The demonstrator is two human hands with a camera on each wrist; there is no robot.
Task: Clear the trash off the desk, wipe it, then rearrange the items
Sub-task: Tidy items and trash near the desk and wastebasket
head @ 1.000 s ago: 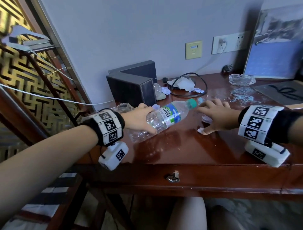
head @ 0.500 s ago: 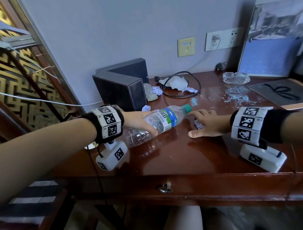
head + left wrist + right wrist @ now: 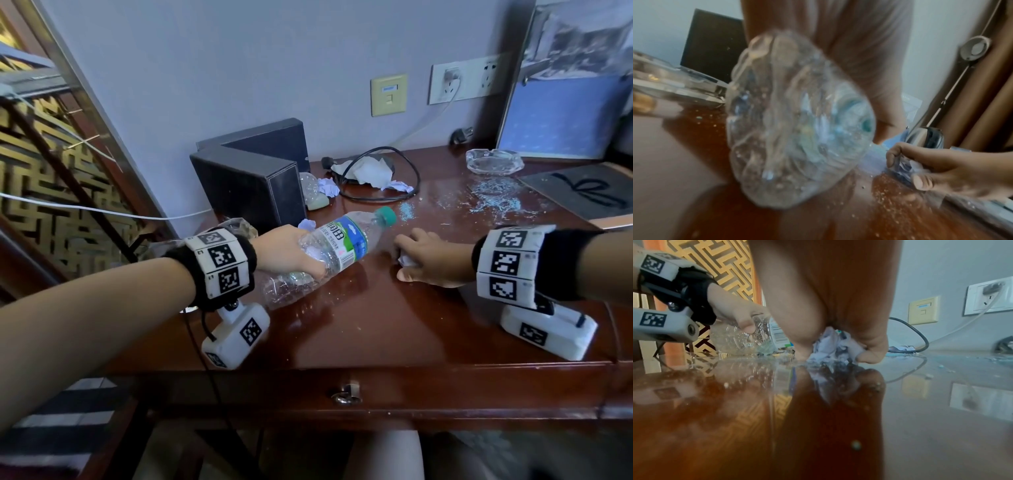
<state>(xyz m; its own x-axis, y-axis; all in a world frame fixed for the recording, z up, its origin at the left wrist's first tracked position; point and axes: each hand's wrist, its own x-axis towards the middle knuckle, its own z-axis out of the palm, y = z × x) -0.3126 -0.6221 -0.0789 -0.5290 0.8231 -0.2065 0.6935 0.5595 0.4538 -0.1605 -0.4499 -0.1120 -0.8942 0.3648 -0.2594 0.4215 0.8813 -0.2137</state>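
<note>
Trash-clearing step under way. Left hand (image 3: 291,253) fingers wrapped round crumpled plastic bottle (image 3: 329,250), lifted tilted above worktop (image 3: 394,329) near left edge. Right hand (image 3: 431,260) fingers curled on paper wad (image 3: 407,261), pressed to worktop mid-front. Next: probably lift both, carry to bin; none in view.

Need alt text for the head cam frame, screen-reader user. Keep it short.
Over a glossy wooden desk, the left hand grips a crumpled clear plastic bottle with a green cap, while the right hand closes on a wad of white paper. Behind lie a black box, tissues inside a looped black cable, blue crumbs and a glass ashtray.
</note>
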